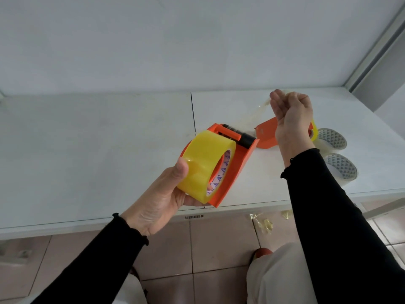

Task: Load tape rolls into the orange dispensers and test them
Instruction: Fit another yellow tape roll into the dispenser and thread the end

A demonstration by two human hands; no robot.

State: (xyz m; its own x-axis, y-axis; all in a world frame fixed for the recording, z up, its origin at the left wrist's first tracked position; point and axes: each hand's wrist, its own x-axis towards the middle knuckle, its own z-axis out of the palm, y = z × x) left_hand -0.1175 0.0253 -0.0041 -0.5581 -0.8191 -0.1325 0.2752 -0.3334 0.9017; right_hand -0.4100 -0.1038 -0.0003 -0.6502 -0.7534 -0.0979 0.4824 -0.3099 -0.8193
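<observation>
**Over the table edge: tape pulled from a loaded dispenser**

Above the front edge of the white table [109,139] we see the left hand [166,194] gripping an orange dispenser [237,170] with a yellow tape roll [203,163] seated in it, the thumb pressed on the roll's outer face. Up and to the right, the right hand [291,115] is clenched on a crumpled strip of clear tape [254,115] that runs back down to the dispenser's black roller [246,139]. Behind that wrist a second orange dispenser [266,134] lies on the table, partly hidden, also carrying a yellowish roll. Just beside it, toward the right edge, two spare tape rolls [332,139] lie flat, one nearer us than the other. Down on the tiled floor [219,244] lie a few balled scraps of tape [266,224]. Both sleeves are black.
</observation>
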